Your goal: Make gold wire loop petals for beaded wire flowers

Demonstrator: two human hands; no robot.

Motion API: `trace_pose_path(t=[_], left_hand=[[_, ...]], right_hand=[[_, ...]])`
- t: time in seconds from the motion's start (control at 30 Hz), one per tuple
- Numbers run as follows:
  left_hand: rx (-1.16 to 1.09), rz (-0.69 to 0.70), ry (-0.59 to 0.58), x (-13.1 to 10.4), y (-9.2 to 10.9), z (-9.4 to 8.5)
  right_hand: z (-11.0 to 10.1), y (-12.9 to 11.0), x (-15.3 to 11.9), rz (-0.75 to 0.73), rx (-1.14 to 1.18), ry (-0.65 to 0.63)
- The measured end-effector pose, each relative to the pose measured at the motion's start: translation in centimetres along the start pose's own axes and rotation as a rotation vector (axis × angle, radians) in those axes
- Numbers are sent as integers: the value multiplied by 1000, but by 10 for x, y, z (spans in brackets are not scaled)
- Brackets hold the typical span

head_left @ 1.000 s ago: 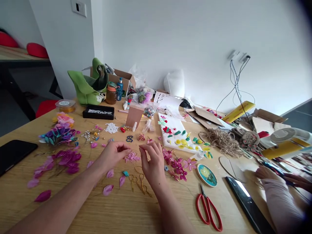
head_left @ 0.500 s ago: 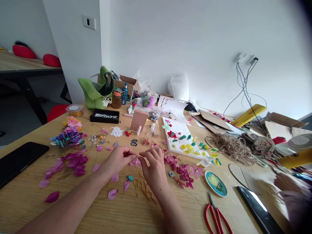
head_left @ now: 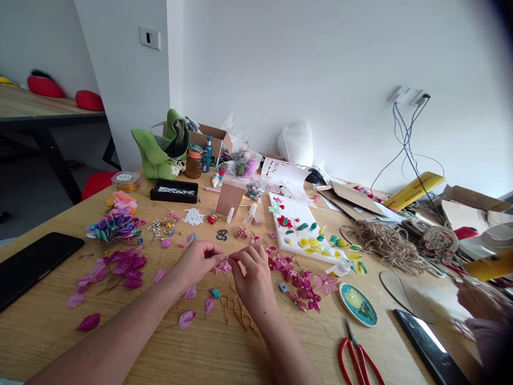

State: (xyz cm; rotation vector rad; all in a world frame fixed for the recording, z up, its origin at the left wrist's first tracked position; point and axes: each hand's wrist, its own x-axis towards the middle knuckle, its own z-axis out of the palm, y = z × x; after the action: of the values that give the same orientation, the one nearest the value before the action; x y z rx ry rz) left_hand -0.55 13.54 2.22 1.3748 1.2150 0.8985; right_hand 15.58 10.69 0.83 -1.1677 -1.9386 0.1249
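Observation:
My left hand [head_left: 203,261] and my right hand [head_left: 251,267] face each other over the middle of the table, fingertips pinched and almost meeting. Whatever is between them is too small to make out. Just behind the fingertips shows a pink flower [head_left: 222,267], partly covered. Below the hands lie loose pink petals [head_left: 186,320], a small turquoise piece [head_left: 215,293] and gold wire loops [head_left: 227,307]. Several finished magenta flowers [head_left: 302,283] rest right of my right hand. Left of my left arm is a bunch of magenta petals on wires [head_left: 128,267].
Red-handled pliers [head_left: 355,355], a round painted disc [head_left: 358,305] and a phone [head_left: 428,342] lie to the right. Another person's hand [head_left: 475,299] is at the far right. A white foam board [head_left: 288,235] with flowers and a wooden block [head_left: 230,199] stand beyond my hands.
The whole view has shifted slightly, with things appearing a little further right. My right fingertips have closed together near my left ones. The other person's hand has moved slightly.

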Motion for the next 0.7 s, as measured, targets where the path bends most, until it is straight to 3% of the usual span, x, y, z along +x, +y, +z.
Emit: trace_pose_path(t=[0.23,0.7], left_hand=[[25,-18,49,0,-1,-1],[84,38,89,2,-5,3]], right_hand=[[-10,4,6,186,119,133],[4,0,-3,30,-98,34]])
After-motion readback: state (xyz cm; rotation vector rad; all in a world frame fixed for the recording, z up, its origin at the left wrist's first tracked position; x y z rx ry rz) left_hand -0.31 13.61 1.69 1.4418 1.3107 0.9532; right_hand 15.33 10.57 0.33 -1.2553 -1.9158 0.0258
